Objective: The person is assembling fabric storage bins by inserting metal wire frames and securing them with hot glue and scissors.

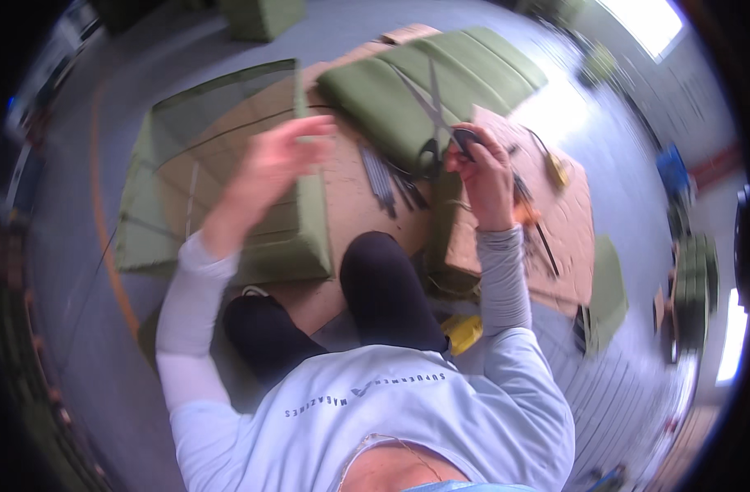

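A pair of large scissors [437, 120] is in my right hand [483, 160], its blades spread and pointing up and away. My fingers are round one dark handle loop, while the other loop hangs free to the left. My left hand [285, 156], blurred by motion, is raised over the green fabric-covered frame [311, 215]; its fingers reach out to the right and nothing shows in them. Dark sheer cloth [227, 94] spans part of this box-like frame. Beyond the scissors lies a padded green panel [375, 98] with stitched seams.
Cardboard [573, 246] lies under and around the work. Several grey strips [379, 182] rest between frame and panel. To the right are a yellow tool [556, 172] and an orange-handled tool [526, 215]. A yellow object [462, 333] is beside my right leg. More green pieces [693, 291] stand at far right.
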Available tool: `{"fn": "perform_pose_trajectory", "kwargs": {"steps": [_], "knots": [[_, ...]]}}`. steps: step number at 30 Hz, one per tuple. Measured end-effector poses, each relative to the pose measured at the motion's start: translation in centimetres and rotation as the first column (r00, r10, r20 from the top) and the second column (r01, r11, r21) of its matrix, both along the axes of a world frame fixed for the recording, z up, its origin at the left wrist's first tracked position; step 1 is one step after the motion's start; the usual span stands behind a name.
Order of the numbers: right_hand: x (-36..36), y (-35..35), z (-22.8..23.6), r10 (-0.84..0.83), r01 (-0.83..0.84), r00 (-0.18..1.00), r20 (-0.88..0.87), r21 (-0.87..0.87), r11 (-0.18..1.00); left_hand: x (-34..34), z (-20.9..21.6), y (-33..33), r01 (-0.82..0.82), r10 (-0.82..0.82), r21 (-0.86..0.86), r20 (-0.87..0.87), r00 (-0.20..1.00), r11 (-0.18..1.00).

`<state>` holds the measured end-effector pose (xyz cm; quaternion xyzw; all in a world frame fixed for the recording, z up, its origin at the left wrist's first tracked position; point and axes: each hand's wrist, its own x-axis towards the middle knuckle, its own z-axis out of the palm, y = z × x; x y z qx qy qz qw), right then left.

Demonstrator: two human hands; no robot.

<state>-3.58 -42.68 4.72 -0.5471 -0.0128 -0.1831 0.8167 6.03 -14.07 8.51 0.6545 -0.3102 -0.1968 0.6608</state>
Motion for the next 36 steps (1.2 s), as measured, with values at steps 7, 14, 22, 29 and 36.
{"fn": "perform_pose_trajectory", "kwargs": {"steps": [7,14,22,29,36], "knots": [[4.2,12.4,1.6,0.350,-0.369,0.929,0.117,0.345,0.863,-0.2,1.5,1.5,-0.134,0.135,-0.020,0.072,0.988,0.991],[6.6,12.1,-1.0,0.612,-0.623,0.782,0.123,0.195,0.757,0.8,2.2,2.2,-0.218,0.171,0.097,0.359,0.918,0.971],[11.3,11.5,-0.6,0.184,-0.181,0.983,0.006,-0.139,0.974,11.2,-0.2,1.8,-0.160,0.090,0.185,0.337,0.937,0.970],[14.8,8.7,-2.0,0.211,-0.210,0.977,-0.014,0.030,0.977,29.2,-11.5,16.5,-0.949,0.602,0.139,0.744,0.290,0.284],[18.7,7.9,0.2,0.455,-0.470,0.883,-0.119,-0.172,0.866,29.6,-15.3,17.4,-0.798,0.466,0.453,0.649,0.601,0.398]]}}
